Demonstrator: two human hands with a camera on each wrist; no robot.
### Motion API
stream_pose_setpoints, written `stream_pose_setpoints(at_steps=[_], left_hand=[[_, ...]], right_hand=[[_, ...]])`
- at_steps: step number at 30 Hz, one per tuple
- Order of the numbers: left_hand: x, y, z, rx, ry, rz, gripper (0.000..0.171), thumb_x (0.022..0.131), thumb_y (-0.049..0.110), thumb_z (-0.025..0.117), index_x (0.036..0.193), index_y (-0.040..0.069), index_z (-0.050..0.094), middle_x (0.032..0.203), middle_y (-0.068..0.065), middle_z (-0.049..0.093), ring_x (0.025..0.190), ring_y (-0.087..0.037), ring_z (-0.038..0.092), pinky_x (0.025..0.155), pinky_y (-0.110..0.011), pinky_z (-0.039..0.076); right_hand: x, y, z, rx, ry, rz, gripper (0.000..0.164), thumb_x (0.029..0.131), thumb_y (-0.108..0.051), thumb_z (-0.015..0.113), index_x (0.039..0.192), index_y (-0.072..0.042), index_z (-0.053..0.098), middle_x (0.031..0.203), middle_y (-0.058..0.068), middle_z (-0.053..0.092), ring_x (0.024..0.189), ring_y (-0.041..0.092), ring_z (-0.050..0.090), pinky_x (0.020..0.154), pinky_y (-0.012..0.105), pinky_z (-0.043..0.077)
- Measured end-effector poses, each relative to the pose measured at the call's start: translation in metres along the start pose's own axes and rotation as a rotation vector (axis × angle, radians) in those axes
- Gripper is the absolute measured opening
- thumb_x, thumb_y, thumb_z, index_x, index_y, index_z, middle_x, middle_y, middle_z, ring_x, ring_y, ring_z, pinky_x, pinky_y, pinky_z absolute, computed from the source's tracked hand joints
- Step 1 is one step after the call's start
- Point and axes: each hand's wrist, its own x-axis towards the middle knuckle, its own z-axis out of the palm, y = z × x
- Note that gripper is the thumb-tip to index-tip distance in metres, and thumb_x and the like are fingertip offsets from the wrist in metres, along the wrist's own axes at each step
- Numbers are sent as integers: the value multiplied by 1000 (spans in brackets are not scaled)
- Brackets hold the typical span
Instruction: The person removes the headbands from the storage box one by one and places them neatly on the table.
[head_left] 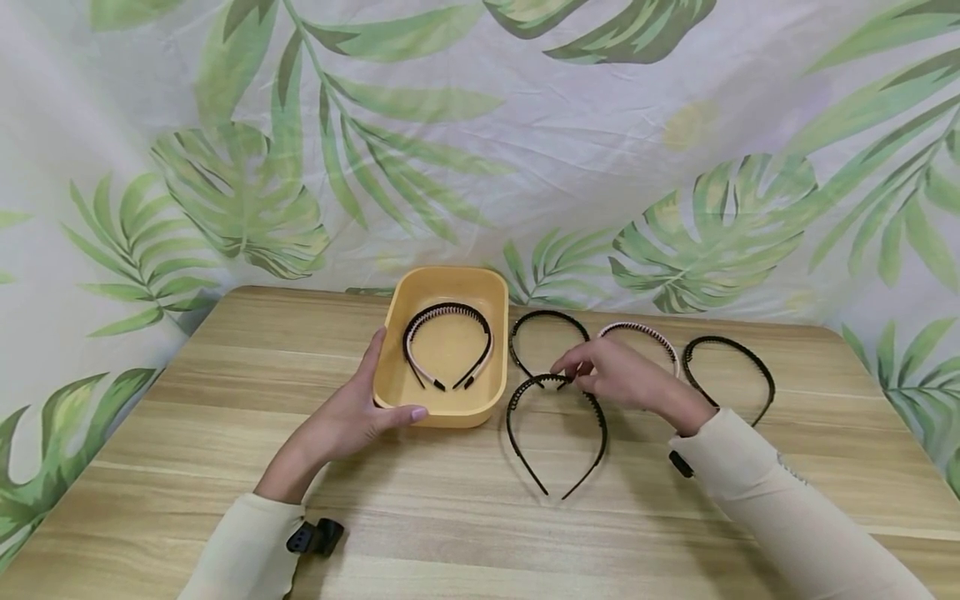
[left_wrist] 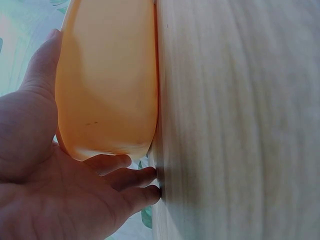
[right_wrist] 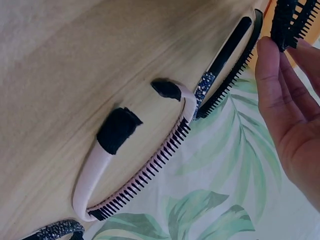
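A black toothed headband (head_left: 513, 433) hangs from my right hand (head_left: 618, 371), whose thumb and fingers pinch the top of its arch. Its two ends point toward me, over the table just right of the yellow plastic box (head_left: 480, 407). My left hand (head_left: 341, 421) holds that box at its near left corner, thumb at the front rim and fingers along the left side. Inside the box lie a black headband (head_left: 491, 333) and a pink one (head_left: 409, 354), overlapping. In the right wrist view, the held headband (right_wrist: 283, 22) shows black teeth at the fingertips.
Behind my right hand, a black headband (head_left: 551, 314), a pink headband (head_left: 663, 339) with black tips and another black headband (head_left: 765, 375) lie in a row on the wooden table (head_left: 450, 533). A leaf-patterned cloth (head_left: 465, 150) hangs along the table's back edge.
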Motion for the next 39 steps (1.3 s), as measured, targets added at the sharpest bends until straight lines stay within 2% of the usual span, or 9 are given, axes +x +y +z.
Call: stream_pose_setpoints(at_steps=[11, 17, 23, 28, 35, 39], left_hand=[[1, -2, 0, -13, -2, 7, 133, 88, 48, 84, 167, 22, -20, 172, -30, 13, 147, -44, 44, 121, -60, 34], [1, -3, 0, -20, -5, 6, 134, 88, 49, 84, 167, 21, -21, 172, -30, 12, 148, -45, 43, 122, -60, 33], [1, -2, 0, -24, -8, 0, 135, 87, 49, 84, 166, 20, -21, 173, -29, 10, 148, -45, 42, 122, -59, 32], [1, -2, 0, -29, -10, -2, 135, 87, 49, 84, 166, 20, -21, 173, -30, 11, 147, -44, 44, 122, -59, 33], [1, -2, 0, -34, -7, 20, 133, 88, 48, 84, 167, 20, -20, 173, -29, 10, 148, -45, 43, 121, -59, 34], [1, -2, 0, -26, -7, 15, 134, 88, 49, 83, 167, 20, -20, 173, -30, 10, 148, -45, 43, 122, -60, 33]], right_hand=[[4, 2, 9, -15, 3, -40, 31, 88, 13, 65, 114, 0, 78, 99, 10, 76, 91, 18, 67, 85, 42, 58], [4, 3, 13, -34, 1, -37, 31, 87, 12, 66, 112, -1, 79, 90, 8, 71, 84, 14, 61, 79, 33, 53], [6, 3, 15, -56, -2, -45, 31, 86, 12, 67, 111, -2, 80, 83, 3, 66, 79, 11, 55, 76, 29, 49], [7, 3, 18, -79, -2, -65, 31, 85, 12, 69, 110, -2, 80, 82, 3, 67, 78, 10, 56, 75, 28, 49], [7, 4, 21, -82, -24, -10, 30, 87, 10, 71, 112, -4, 80, 84, 3, 68, 77, 10, 55, 74, 27, 48], [8, 5, 23, -93, -24, -14, 30, 87, 9, 72, 112, -5, 81, 83, 2, 67, 77, 9, 54, 74, 27, 47]])
